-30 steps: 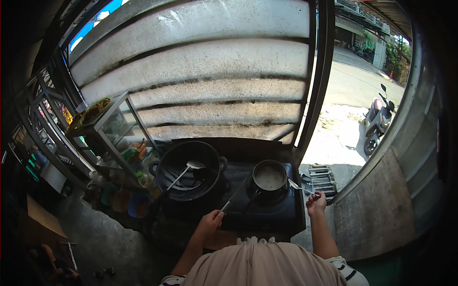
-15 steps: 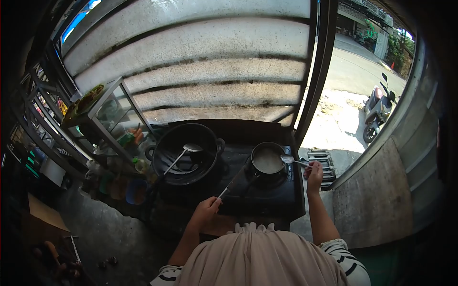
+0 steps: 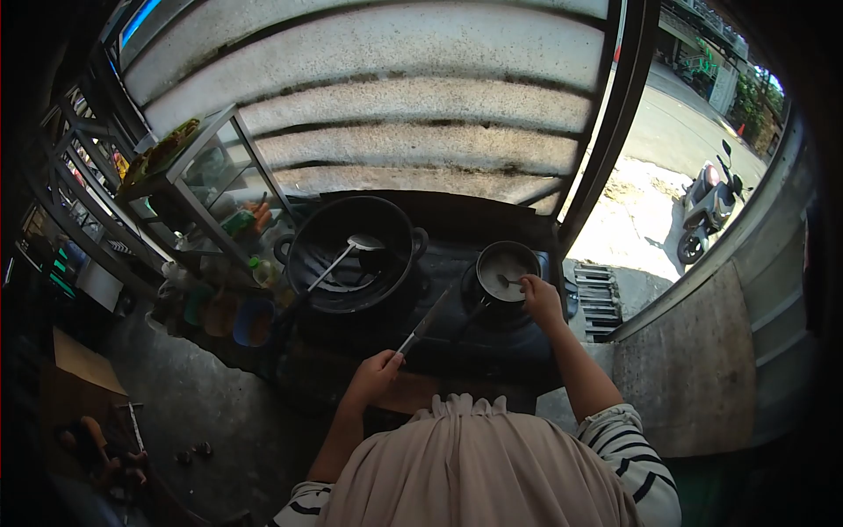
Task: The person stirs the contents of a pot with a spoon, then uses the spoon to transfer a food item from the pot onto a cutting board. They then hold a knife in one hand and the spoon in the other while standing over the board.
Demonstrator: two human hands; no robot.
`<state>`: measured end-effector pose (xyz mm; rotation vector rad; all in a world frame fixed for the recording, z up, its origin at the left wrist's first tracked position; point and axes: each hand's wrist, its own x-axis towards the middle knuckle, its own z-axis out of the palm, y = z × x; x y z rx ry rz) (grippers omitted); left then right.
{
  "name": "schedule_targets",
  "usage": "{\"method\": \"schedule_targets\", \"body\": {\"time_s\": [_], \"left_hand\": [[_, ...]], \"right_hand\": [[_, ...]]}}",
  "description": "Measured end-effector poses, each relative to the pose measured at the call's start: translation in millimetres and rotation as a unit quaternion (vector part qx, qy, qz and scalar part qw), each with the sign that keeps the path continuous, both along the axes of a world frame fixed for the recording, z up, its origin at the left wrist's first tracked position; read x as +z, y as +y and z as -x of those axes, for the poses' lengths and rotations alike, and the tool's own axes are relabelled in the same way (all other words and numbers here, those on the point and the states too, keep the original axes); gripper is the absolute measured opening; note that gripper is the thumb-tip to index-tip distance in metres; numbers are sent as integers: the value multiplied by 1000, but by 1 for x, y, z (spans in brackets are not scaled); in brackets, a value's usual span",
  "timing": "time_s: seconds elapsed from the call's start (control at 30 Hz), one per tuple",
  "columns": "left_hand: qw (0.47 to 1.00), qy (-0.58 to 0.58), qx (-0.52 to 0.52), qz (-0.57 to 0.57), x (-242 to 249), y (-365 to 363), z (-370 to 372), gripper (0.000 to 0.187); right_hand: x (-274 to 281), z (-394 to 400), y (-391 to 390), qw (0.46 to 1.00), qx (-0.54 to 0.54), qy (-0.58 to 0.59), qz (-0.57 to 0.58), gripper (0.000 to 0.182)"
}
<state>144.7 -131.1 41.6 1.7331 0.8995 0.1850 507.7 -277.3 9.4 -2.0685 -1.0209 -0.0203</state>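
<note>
A small saucepan with pale, cloudy contents sits on the right side of the black stove. My right hand is closed on a metal spoon, whose bowl is in the saucepan. Lower left of the pan, my left hand grips a long knife, its blade pointing up and right over the stove. On the stove's left side stands a large black wok, with a metal ladle resting inside it.
Left of the wok are a glass display case, a blue container and several bottles and bags. A wooden board leans at the right. Outside are a floor grate and a parked scooter.
My right hand has moved left to the saucepan, and the spoon has gone from beside the rim into it. The whole view has shifted slightly. My left hand still grips the knife.
</note>
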Motion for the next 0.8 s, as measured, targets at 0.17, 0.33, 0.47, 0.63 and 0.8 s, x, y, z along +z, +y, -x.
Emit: {"method": "schedule_targets", "body": {"time_s": [0.17,0.33,0.47,0.63,0.8], "left_hand": [[1000,5,14,19,-1,-1,4,32],[1000,1,8,28,-2,-1,2,30],[1000,5,6,7,0,-1,-5,32],[1000,-8,1,9,4,-2,-11,32],[1000,2,3,3,1,0,-9,31]], "right_hand": [[32,2,-2,993,-46,99,-41,22],[33,2,-4,998,-24,-41,-33,20],[36,13,6,996,-15,-78,-47,17],[41,27,13,990,-4,-136,38,15],[32,26,9,989,-4,-117,88,16]]}}
